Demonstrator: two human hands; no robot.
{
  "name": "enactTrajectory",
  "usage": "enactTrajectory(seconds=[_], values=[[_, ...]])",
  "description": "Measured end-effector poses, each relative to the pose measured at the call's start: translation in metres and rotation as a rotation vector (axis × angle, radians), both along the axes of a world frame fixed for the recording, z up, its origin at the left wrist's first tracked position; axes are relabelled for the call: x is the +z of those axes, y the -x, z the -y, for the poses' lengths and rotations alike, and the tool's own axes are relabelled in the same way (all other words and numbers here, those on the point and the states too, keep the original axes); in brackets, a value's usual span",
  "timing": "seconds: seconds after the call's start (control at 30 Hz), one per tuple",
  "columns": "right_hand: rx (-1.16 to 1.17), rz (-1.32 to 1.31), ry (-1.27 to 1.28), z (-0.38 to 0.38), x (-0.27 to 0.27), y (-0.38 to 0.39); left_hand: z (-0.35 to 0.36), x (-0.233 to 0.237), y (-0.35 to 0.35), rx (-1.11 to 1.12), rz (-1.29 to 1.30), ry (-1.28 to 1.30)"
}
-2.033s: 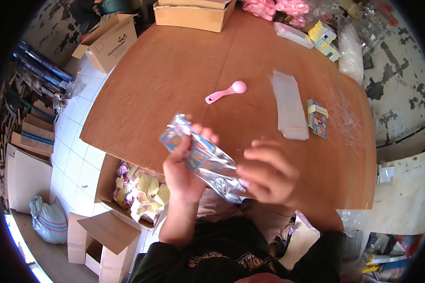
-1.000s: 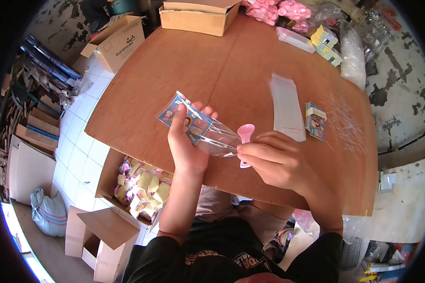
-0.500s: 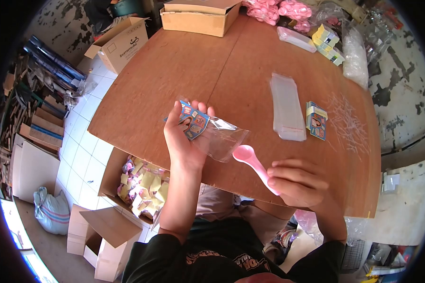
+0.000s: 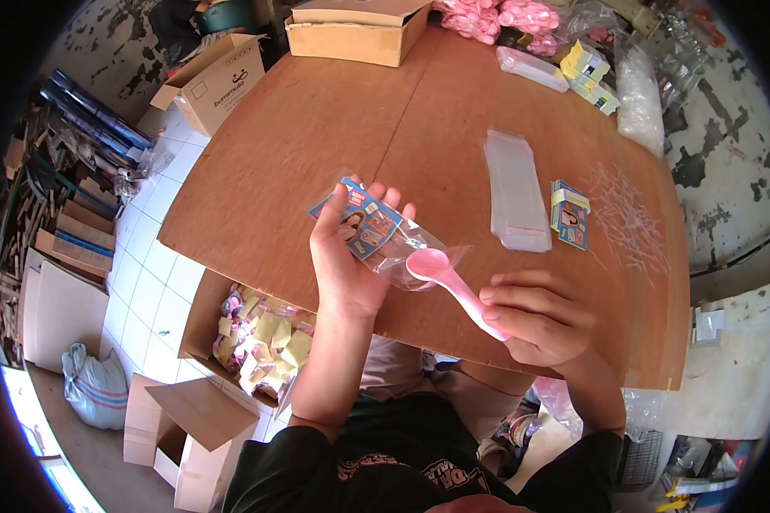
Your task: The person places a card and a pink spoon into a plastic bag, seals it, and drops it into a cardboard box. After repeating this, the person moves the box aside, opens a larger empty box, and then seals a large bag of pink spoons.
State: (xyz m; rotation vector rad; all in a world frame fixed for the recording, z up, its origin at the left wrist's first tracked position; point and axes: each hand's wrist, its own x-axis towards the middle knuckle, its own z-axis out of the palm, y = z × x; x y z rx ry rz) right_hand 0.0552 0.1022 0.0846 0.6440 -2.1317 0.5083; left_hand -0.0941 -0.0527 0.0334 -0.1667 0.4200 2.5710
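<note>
My left hand (image 4: 349, 261) grips a clear plastic bag (image 4: 391, 267) with a blue printed card (image 4: 370, 224) at its upper end, the thumb pressed on the card. A pink plastic spoon (image 4: 458, 291) is pinched by its handle in my right hand (image 4: 541, 318). Its bowl overlaps the bag's lower, open end in this view. To the right on the wooden table (image 4: 316, 128) lie a stack of clear plastic bags (image 4: 518, 192) and a banded bundle of printed cards (image 4: 569, 215). Thin white strips (image 4: 629, 218) are scattered beside them.
A cardboard box (image 4: 346, 38) stands at the table's far edge. Pink bundles (image 4: 496, 17) and a clear plastic roll (image 4: 640, 103) lie at the far right. Below the near left edge, an open carton (image 4: 198, 321) holds packed pieces. Another open carton (image 4: 205, 427) sits on the floor.
The spoon's bowl has moved left, from beside the bag to overlapping its open end. My left hand has shifted slightly right, turning the card more toward me.
</note>
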Motion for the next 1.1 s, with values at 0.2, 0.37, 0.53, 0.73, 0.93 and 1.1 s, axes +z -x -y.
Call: enactTrajectory(seconds=[0.2, 0.37, 0.53, 0.73, 0.93, 1.1], values=[[0.012, 0.073, 0.047, 0.002, 0.0, -0.002, -0.002, 0.001, -0.005, -0.004, -0.036, 0.008], [-0.059, -0.015, 0.0, 0.005, -0.002, 0.001, -0.008, 0.004, -0.014, -0.046, -0.002, -0.029], [0.038, 0.084, 0.011, 0.006, -0.006, -0.002, -0.005, 0.01, -0.011, -0.006, 0.062, -0.011], [-0.029, 0.002, -0.094, 0.002, -0.009, -0.004, -0.008, 0.002, -0.012, -0.087, 0.074, -0.133], [-0.111, 0.007, -0.133, 0.007, -0.01, 0.001, -0.012, 0.004, -0.018, -0.102, 0.089, -0.112], [0.024, 0.081, -0.063, -0.001, -0.008, 0.011, -0.013, 0.003, -0.028, -0.301, 0.041, -0.046]])
